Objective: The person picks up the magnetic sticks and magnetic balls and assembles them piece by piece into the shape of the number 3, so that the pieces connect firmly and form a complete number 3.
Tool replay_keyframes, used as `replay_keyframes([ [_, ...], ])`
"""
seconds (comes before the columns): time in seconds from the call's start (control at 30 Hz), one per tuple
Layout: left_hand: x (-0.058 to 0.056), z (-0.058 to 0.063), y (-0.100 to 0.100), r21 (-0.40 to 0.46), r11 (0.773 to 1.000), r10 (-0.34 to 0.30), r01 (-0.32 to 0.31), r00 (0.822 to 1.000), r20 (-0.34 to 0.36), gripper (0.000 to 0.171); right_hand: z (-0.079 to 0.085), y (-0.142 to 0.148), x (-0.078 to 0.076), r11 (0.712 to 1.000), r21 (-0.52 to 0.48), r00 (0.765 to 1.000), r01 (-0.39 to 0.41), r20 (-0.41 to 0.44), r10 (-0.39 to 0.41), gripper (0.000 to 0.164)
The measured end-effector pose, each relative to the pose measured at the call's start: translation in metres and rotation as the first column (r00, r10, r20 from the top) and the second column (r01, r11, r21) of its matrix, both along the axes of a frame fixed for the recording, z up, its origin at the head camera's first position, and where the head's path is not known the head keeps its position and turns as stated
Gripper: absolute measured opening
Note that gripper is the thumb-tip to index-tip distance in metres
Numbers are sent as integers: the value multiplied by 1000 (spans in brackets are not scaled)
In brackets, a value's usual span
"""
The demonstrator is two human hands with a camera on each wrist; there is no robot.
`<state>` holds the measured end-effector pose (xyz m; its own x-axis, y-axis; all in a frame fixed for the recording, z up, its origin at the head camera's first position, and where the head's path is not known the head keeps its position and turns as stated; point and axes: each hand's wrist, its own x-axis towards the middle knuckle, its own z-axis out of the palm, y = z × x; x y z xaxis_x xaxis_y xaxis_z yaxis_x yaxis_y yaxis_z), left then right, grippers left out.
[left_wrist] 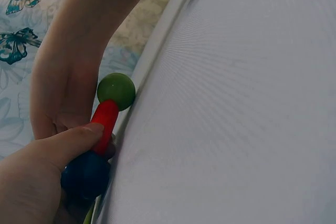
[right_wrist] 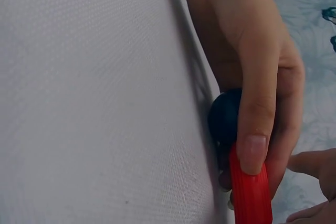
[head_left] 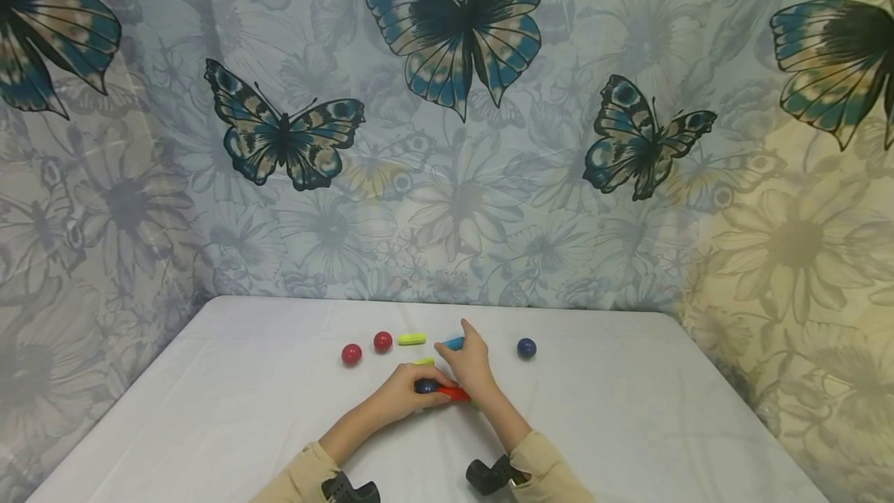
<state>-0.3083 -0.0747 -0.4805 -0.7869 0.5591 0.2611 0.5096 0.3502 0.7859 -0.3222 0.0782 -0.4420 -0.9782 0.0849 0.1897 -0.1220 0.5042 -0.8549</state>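
My left hand (head_left: pixel 401 394) grips a red rod (head_left: pixel 454 393) by the thumb and fingers, low over the table. A dark blue ball (left_wrist: pixel 86 175) sits at one end of this rod, partly under the hand. At the other end is a green ball (left_wrist: pixel 116 92), mostly hidden behind the right wrist in the head view. Farther forward, my right hand (head_left: pixel 470 362) has its thumb and index finger spread at a blue rod (head_left: pixel 454 343). That rod lies between them, its right end covered by the hand.
Two red balls (head_left: pixel 351 354) lie to the left on the white table (head_left: pixel 244 394). A yellow-green rod (head_left: pixel 412 339) is beside them, and another yellow-green rod (head_left: pixel 424 362) shows just beyond the left hand. To the right is a loose dark blue ball (head_left: pixel 527 348). A patterned curtain (head_left: pixel 461 216) hangs behind.
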Motion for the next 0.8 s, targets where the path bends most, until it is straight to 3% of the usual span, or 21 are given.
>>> replay_keyframes([
  [0.17,1,1,0,3,1000,5,-5,1000,7,19,-1,-4,-1,998,58,1000,21,-4,-20,71],
  [0.47,4,3,0,26,1000,11,-12,1000,25,18,-4,-5,-5,994,113,999,-17,-26,20,67],
  [0.8,2,1,1,5,1000,20,-20,999,27,17,-5,-5,-10,994,104,999,-31,-12,32,60],
])
